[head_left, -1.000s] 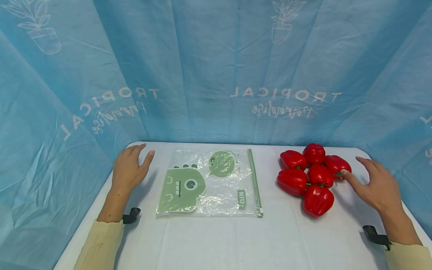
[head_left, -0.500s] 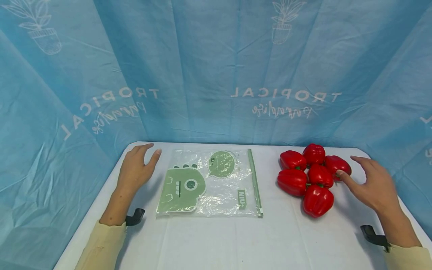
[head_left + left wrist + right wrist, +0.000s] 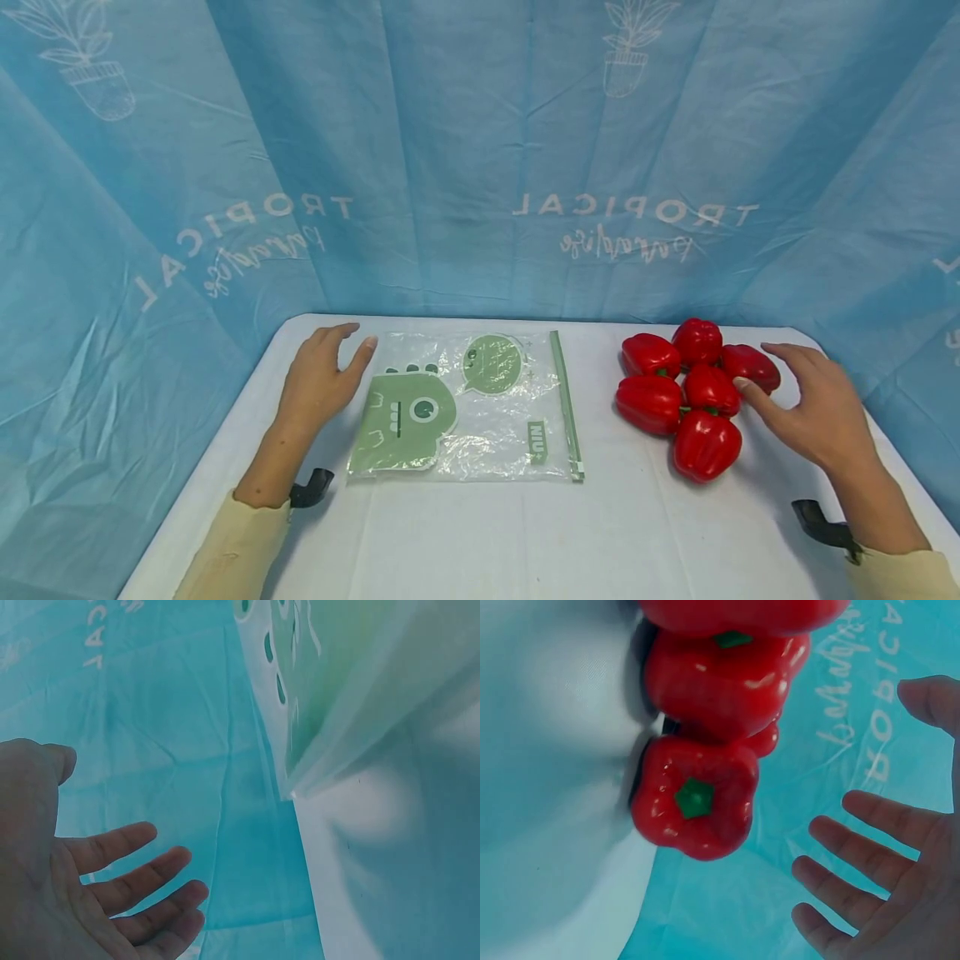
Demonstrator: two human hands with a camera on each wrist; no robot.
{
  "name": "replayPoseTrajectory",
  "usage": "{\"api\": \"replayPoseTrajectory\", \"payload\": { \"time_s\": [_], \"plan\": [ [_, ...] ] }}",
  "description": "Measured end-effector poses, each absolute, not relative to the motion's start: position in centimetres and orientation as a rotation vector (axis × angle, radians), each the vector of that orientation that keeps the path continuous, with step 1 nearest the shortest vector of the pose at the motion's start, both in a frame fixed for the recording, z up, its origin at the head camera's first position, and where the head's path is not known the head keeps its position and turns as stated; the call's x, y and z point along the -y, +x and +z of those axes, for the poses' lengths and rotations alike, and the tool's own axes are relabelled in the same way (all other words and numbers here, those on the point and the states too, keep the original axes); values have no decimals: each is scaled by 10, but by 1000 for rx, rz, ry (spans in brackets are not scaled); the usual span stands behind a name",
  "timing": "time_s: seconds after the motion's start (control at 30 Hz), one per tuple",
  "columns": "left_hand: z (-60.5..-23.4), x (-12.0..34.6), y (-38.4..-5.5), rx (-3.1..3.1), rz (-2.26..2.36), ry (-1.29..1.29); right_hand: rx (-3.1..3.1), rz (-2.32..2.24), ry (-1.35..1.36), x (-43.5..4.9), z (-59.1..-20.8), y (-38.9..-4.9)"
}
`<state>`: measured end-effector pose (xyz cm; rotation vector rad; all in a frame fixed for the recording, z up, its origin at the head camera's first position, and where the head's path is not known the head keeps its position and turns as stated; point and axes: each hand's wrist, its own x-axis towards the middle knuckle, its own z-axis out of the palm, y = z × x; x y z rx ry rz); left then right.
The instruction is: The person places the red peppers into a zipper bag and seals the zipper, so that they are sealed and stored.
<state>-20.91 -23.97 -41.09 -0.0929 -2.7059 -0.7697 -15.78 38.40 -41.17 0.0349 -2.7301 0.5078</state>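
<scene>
A clear plastic zip bag (image 3: 487, 442) with a green cartoon print lies flat mid-table, its green zip edge on the right. My left hand (image 3: 318, 379) hovers just left of the bag, fingers spread and holding nothing; the left wrist view shows the hand (image 3: 112, 892) with a gap to the bag (image 3: 330, 682). Several red bell peppers (image 3: 650, 405) are clustered on the right. Over the rightmost pepper (image 3: 750, 367) hangs my right hand (image 3: 821, 404), thumb and fingers apart. In the right wrist view a pepper with a green stem (image 3: 697, 799) is apart from the fingers.
A white cloth covers the table (image 3: 510, 542). Behind it and along both sides hangs a blue curtain (image 3: 465, 167) with mirrored lettering. Black wrist-camera mounts (image 3: 821, 523) sit near each sleeve cuff.
My left hand has moved right, towards the bag. My right hand has shifted left, over the rightmost pepper. Bag and peppers stay where they were.
</scene>
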Motion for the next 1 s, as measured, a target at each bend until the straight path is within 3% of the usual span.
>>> {"api": "replayPoseTrajectory", "payload": {
  "time_s": [1.0],
  "plan": [
    [-412,185,-200,2784,-843,-278,2647,596,322,-339,-410,-151]
  ]
}}
